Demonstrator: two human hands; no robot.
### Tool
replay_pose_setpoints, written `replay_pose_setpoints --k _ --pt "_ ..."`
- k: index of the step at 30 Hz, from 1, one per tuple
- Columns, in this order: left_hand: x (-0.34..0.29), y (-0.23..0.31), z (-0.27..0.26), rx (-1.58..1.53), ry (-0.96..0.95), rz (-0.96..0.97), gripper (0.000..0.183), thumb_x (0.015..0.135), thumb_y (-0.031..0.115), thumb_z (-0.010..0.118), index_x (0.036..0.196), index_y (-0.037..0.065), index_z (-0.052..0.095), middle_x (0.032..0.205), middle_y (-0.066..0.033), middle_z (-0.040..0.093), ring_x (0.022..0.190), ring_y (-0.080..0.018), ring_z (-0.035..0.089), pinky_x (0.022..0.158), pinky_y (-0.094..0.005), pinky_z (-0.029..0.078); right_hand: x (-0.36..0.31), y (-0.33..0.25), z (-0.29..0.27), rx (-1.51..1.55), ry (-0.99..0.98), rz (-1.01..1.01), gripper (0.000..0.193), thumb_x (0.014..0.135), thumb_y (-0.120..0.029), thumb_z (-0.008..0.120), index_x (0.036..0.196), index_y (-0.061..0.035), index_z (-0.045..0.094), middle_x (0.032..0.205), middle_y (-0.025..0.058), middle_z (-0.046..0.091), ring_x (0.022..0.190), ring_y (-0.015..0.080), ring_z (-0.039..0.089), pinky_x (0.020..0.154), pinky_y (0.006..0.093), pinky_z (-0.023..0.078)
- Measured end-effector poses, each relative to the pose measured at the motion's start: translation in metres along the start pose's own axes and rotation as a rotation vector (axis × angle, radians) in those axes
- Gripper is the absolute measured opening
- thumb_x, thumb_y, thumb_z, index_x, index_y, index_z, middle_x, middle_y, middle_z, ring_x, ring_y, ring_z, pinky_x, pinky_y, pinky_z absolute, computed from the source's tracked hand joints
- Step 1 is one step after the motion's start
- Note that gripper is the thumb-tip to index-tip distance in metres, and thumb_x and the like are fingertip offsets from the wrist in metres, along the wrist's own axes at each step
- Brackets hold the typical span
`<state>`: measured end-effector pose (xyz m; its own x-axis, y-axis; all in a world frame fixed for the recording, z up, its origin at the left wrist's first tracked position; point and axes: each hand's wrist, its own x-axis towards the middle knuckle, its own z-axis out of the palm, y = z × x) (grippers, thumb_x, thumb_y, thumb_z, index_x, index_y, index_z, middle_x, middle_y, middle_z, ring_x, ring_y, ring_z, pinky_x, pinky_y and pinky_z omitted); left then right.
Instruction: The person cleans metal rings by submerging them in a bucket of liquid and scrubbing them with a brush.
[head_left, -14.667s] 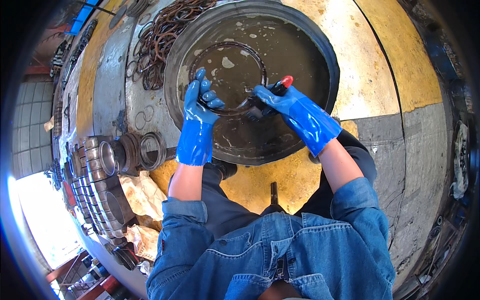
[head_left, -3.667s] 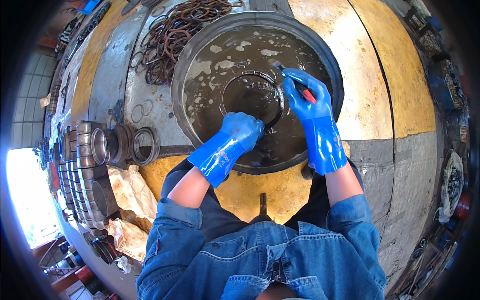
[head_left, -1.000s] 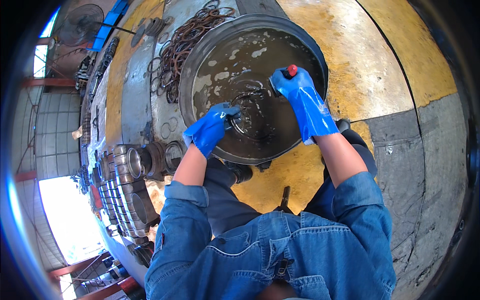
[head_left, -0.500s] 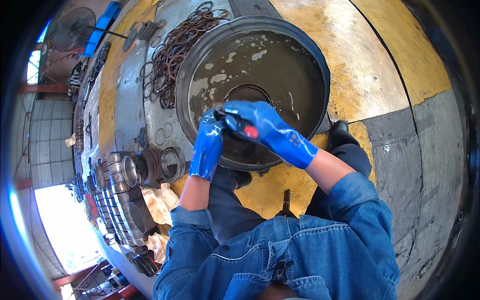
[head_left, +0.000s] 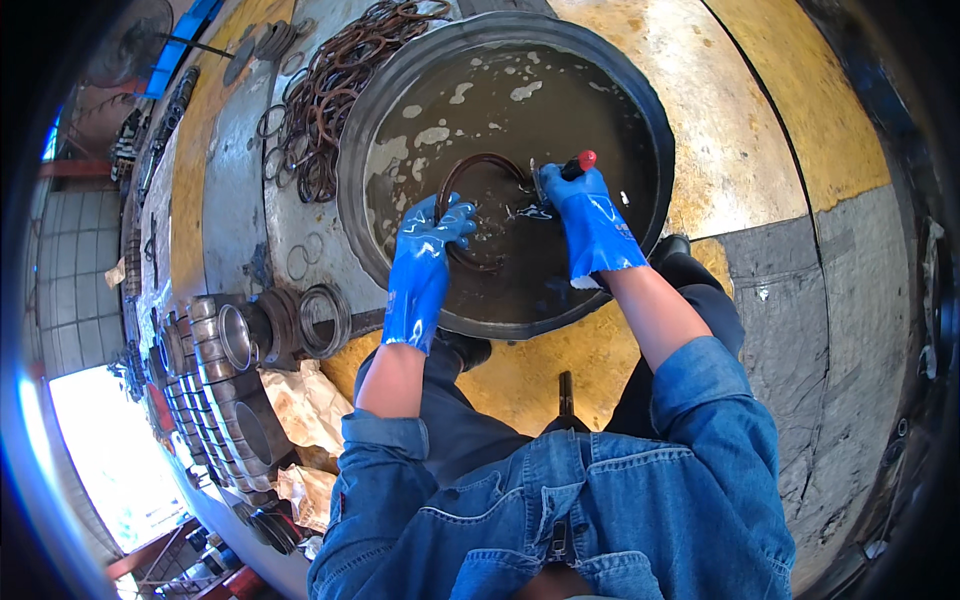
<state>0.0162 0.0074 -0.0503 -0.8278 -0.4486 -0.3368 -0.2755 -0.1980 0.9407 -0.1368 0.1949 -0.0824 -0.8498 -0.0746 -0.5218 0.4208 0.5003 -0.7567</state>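
Blue-gloved, the left hand (head_left: 435, 222) curls its fingers round the brown ring (head_left: 487, 158) at nine o'clock, I think so it won't slip into the round tub (head_left: 355, 180). Near the ring's two o'clock, the right hand (head_left: 572, 192) grips a red-ended tool (head_left: 587, 159).

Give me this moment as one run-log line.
left hand: grips brown ring | right hand: holds red-ended tool | both: over liquid-filled basin | beside basin: ring heap
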Motion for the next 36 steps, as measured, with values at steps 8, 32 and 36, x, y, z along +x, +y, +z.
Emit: replay_pose_setpoints --k 8,32,36 --pt "0.017 -0.012 -0.007 -0.183 0.125 -0.023 0.044 0.094 0.002 0.07 0.136 -0.004 0.058 0.106 -0.0154 0.075 0.081 -0.0178 0.069 0.07 -0.0288 0.055 -0.084 -0.029 0.014 0.29 -0.424 -0.934 0.027 0.095 -0.021 0.071 0.118 -0.0066 0.076 0.106 0.0141 0.077 0.098 0.0246 0.075 0.086 0.036 0.059" --pt "0.004 -0.032 0.026 -0.157 0.036 0.006 0.047 0.102 0.019 0.067 0.143 0.001 0.054 0.133 -0.0189 0.067 0.106 -0.0291 0.071 0.084 -0.0372 0.057 -0.023 -0.024 0.019 1.064 -0.406 0.28 0.019 0.099 -0.022 0.069 0.11 -0.0065 0.072 0.091 0.0078 0.074 0.072 0.0182 0.069 0.055 0.0287 0.054" --pt "0.008 -0.011 0.03 -0.118 -0.016 -0.114 0.049 0.104 0.033 0.063 0.143 0.002 0.057 0.128 -0.019 0.069 0.108 -0.0325 0.069 0.095 -0.0465 0.056 -0.024 -0.015 0.008 1.011 -0.521 0.085 0.019 0.098 -0.02 0.071 0.109 -0.0051 0.072 0.09 0.0089 0.073 0.07 0.0181 0.069 0.055 0.0284 0.055"
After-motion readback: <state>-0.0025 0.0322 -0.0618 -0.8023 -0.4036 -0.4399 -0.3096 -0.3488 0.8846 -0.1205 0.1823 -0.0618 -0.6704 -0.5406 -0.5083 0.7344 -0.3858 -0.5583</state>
